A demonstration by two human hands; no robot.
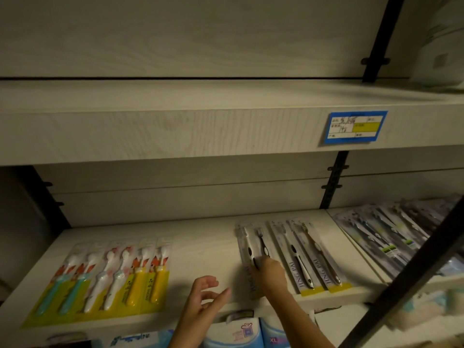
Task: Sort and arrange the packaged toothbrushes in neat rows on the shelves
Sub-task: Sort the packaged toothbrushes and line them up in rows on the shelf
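Observation:
On the lower shelf (206, 249) lie flat rows of packaged toothbrushes. At the left sit children's packs (105, 277) with yellow cards and turquoise, white and yellow handles. In the middle, my right hand (270, 273) rests on a twin pack (251, 247) holding a white and a black brush, fingers on its lower part. Just right of it lie two grey JING PAI packs (308, 257) with yellow bottoms. My left hand (203, 297) hovers over the shelf's front edge, fingers loosely spread, holding nothing.
More dark packaged toothbrushes (384, 234) fan out on the neighbouring shelf at the right. The upper shelf (175, 131) carries a blue price label (355, 127). A black upright (411, 270) slants across the right foreground. Blue-and-white packets (241, 332) sit below the shelf.

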